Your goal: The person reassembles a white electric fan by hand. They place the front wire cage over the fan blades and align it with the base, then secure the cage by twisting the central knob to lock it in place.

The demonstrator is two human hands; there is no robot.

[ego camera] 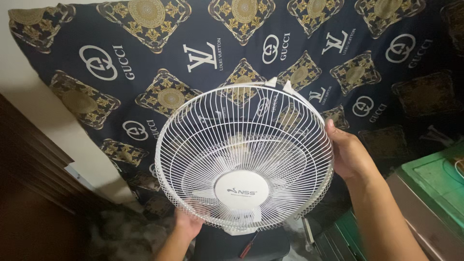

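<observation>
Before the dark patterned cloth [145,58], both hands, left [187,223] and right [349,153], grip the white fan guard's [244,157] rim; light, springy wire, probably bends easily.

You are working in dim indoor light that falls mostly on the white fan guard [244,154] at the centre, while the left side and lower corners sink into deep shadow. Your left hand [187,223] looks slightly blurred, and the dark patterned cloth [145,63] curves at the frame's edges.
</observation>
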